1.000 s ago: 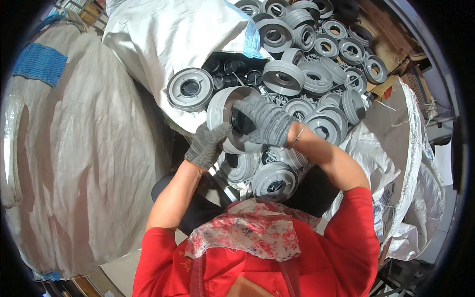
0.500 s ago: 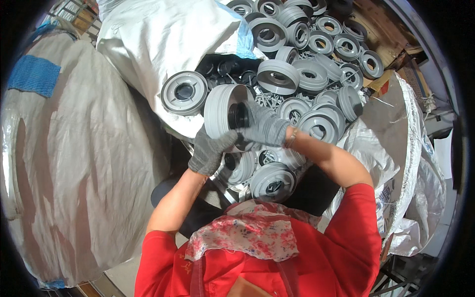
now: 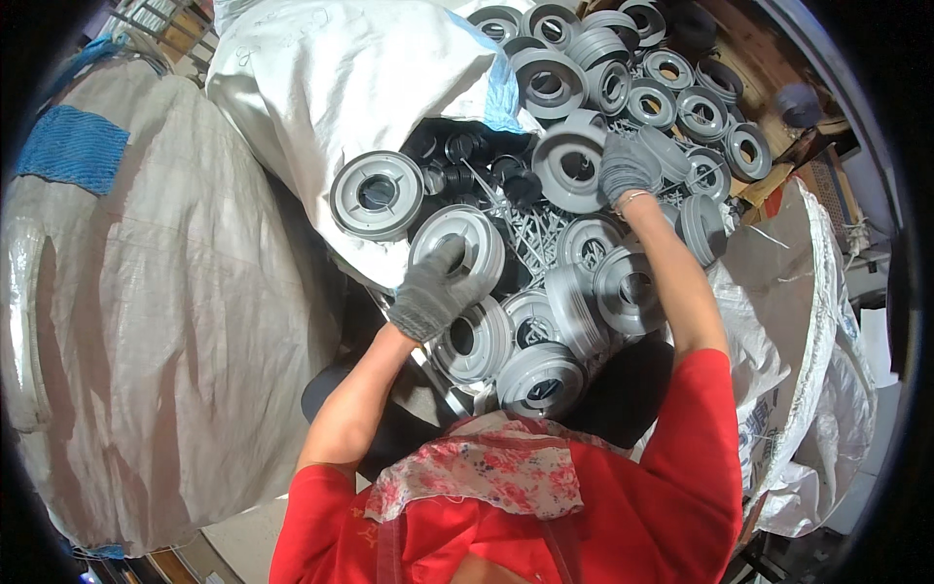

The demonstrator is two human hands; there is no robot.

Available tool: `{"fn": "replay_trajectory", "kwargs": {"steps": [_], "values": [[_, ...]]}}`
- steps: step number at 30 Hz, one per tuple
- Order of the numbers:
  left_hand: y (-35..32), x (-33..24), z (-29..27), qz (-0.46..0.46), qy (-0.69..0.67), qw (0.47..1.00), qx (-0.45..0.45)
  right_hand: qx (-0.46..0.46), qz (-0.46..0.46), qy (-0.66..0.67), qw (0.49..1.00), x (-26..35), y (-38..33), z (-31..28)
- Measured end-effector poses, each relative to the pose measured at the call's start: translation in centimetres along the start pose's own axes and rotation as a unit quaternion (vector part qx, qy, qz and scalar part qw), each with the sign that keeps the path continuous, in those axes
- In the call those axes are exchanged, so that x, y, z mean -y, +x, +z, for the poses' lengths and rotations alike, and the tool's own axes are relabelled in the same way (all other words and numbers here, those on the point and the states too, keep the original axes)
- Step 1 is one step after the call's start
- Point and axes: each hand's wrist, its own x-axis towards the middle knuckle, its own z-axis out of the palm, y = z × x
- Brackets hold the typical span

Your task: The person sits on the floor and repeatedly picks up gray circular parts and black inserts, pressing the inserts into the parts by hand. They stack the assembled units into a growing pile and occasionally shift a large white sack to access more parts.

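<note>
Both of my hands wear grey knit gloves. My left hand [image 3: 433, 300] is closed round the near rim of a round grey plastic part [image 3: 484, 255], with fingers reaching into its centre hole. Farther away and to the right, my right hand [image 3: 628, 167] grips the right edge of another grey ring-shaped part [image 3: 556, 181], which is tilted; its fingertips are partly hidden. A similar part with crossed spokes [image 3: 402, 210] lies left of them on the white sack. Black round pieces [image 3: 469, 148] sit at the sack's mouth, and thin grey plastic sticks [image 3: 541, 238] are scattered between the hands.
Several more grey rings [image 3: 547, 84] are heaped at the back right, and others [image 3: 542, 382] lie close to my lap. A large white sack [image 3: 360, 78] stands behind, a tall beige sack [image 3: 185, 321] at left, and an opened woven sack [image 3: 778, 292] at right.
My hands were together on one grey part with a black threaded piece at its centre. Now they are apart: my right hand has moved away and right to another ring, and the view has shifted slightly.
</note>
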Motion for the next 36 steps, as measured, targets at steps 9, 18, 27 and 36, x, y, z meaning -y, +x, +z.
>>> {"fn": "replay_trajectory", "kwargs": {"steps": [9,18,27,36], "values": [[1.2,-1.4,-2.1,0.066,-0.454,0.888,-0.023,0.007,-0.374,0.409,0.832,9.0,-5.8,-4.4],[0.4,-2.9,-4.4,0.058,-0.385,0.895,-0.219,0.147,-0.453,0.121,0.871,10.5,-1.6,11.2],[-0.1,-2.2,-2.9,0.07,-0.257,0.932,-0.245,-0.06,-0.189,0.284,0.938,9.3,-5.2,0.1],[0.0,-3.7,-0.8,0.014,-0.427,0.899,-0.096,-0.143,-0.425,0.345,0.825,12.2,-13.9,-5.5]]}}
